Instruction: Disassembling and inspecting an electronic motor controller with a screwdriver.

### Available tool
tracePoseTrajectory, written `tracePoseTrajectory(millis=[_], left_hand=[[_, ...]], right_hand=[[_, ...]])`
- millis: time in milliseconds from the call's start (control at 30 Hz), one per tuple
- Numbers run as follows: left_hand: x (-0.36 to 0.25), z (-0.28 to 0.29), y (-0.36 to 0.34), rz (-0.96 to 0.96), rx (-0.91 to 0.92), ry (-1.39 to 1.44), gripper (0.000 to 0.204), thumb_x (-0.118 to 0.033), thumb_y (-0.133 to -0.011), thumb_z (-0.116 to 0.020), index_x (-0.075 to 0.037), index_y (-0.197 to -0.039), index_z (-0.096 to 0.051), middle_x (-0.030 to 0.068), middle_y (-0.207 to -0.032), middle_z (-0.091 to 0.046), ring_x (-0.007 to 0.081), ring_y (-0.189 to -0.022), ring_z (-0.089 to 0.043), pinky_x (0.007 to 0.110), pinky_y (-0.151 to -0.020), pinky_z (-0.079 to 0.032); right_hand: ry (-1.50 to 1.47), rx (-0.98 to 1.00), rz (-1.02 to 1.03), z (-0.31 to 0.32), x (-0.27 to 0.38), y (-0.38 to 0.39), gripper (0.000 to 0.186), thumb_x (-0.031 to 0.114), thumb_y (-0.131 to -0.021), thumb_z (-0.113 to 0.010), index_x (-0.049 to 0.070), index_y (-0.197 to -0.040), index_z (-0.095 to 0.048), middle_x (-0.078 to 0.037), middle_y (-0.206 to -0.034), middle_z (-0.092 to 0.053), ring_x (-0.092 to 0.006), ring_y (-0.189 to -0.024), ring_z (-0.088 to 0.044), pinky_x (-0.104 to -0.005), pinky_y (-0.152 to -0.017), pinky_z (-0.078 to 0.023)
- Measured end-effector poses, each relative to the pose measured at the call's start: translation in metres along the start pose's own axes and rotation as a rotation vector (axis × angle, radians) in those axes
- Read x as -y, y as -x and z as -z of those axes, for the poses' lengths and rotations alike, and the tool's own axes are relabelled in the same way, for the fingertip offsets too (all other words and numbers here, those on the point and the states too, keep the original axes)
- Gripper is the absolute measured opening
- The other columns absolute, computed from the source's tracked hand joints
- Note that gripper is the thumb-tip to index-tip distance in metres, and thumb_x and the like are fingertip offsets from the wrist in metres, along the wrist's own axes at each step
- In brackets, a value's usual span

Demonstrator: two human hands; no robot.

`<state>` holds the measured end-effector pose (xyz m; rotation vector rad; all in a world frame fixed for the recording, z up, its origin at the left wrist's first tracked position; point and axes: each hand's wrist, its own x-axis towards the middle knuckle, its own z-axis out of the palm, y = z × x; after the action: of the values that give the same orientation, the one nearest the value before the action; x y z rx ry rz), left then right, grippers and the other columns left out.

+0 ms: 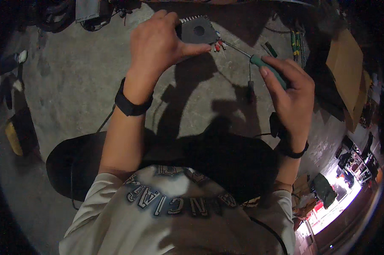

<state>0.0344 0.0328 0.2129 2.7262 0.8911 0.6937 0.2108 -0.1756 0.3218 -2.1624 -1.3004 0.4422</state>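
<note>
My left hand (156,42) grips a dark grey finned metal box (199,30), its thumb stretched along the near edge and its fingers at the far left side. A round dark mark shows on the box's upper face. Short red and white wires (218,44) stick out at its right end. In my right hand (292,87) is a screwdriver (264,66) with a green handle, held between thumb and fingers. Its shaft points up and left to the wired end of the box. Whether the tip sits in a screw is too small to tell.
A second screwdriver (250,87) with a dark handle lies on the concrete floor (81,76). Beyond my right hand are green-and-yellow pliers (295,44) and a small dark green tool (270,49). An open cardboard box (345,70) stands at the right.
</note>
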Motion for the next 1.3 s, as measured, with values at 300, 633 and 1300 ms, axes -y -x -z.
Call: tracePoseTrajectory(millis=[300, 633, 1300], left_hand=[[-0.002, 0.005, -0.002, 0.078, 0.138, -0.022, 0.082, -0.074, -0.054, -0.088, -0.003, -0.094, -0.074, 0.0131, -0.089, -0.072, 0.0328, -0.078, -0.072, 0.043, -0.067, -0.058], [-0.001, 0.002, 0.0, 0.057, 0.119, 0.002, 0.081, -0.072, -0.055, -0.088, -0.003, -0.094, -0.073, 0.0136, -0.089, -0.071, 0.0337, -0.079, -0.072, 0.043, -0.068, -0.058], [-0.005, 0.001, -0.006, 0.097, 0.168, -0.004, 0.078, -0.076, -0.055, -0.086, -0.005, -0.082, -0.068, 0.0116, -0.08, -0.068, 0.0322, -0.072, -0.069, 0.042, -0.064, -0.055]], right_hand=[[0.005, -0.007, 0.007, -0.004, 0.0, 0.0, 0.022, 0.016, -0.087, -0.078, 0.002, -0.104, -0.077, -0.014, -0.083, -0.068, -0.0273, -0.075, -0.068, -0.0346, -0.068, -0.05], [0.038, -0.02, 0.004, -0.007, 0.001, 0.001, 0.021, 0.016, -0.088, -0.077, 0.003, -0.104, -0.077, -0.017, -0.085, -0.07, -0.0315, -0.079, -0.07, -0.037, -0.073, -0.053], [0.429, 0.137, 0.245, -0.002, 0.023, -0.003, 0.026, 0.003, -0.087, -0.077, 0.008, -0.113, -0.074, -0.011, -0.089, -0.065, -0.0292, -0.071, -0.068, -0.037, -0.061, -0.053]])
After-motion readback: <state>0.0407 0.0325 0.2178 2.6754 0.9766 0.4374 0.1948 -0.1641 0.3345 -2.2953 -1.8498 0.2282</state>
